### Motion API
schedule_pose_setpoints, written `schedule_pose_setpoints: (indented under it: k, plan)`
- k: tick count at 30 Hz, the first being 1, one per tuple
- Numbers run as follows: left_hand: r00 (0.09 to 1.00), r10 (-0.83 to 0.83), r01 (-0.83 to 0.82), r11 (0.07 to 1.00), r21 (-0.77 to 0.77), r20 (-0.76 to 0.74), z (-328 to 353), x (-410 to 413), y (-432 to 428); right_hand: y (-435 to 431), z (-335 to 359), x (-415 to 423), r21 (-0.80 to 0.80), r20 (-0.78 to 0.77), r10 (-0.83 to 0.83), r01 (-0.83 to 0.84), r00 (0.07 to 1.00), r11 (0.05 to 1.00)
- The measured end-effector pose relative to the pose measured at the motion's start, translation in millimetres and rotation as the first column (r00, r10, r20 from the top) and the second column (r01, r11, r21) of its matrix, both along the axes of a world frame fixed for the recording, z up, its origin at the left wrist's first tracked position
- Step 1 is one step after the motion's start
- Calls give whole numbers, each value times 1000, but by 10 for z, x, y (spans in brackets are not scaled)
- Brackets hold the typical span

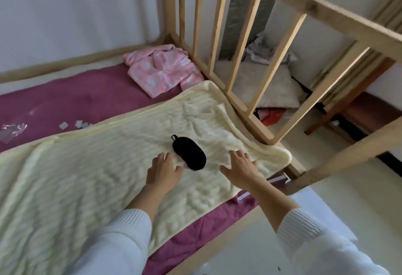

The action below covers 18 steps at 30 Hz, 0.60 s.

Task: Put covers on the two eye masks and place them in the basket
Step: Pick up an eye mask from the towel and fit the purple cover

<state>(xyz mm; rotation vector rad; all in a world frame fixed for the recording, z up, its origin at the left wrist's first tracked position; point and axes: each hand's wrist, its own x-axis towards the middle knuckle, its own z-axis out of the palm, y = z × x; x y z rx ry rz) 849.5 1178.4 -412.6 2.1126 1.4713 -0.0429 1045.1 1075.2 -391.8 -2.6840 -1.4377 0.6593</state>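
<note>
Mask [189,152] is lying black and lengthwise on the cream blanket [91,166], a small loop at its far end, right between the two hands. Left hand [163,171] is spreading flat on the blanket, fingertips just beside the mask's near edge; right hand [239,166] is resting palm-down a little off to the other side, fingers splayed. Both are empty, gripping nothing. It may be a mask already in its cover; the view is too soft to tell. No second mask, no loose cover and no basket are showing here. So this is looking like the very start: the reach for the first mask. Next move is calling for a pinch on the soft edge without gathering up blanket pile, then finding the cover's opening.
</note>
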Motion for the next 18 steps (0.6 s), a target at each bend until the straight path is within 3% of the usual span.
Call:
schedule_pose_setpoints:
  k: [12, 18]
  plan:
    - [964, 266, -246, 891, -382, 0, -1883, 428, 1005, 1129, -1781, 172, -257, -222, -89, 30, 971, 966]
    - [818, 552, -394, 744, -539, 164, -2305, 768, 1257, 1388, -2257, 206, -219, -256, -190, 134, 948, 966]
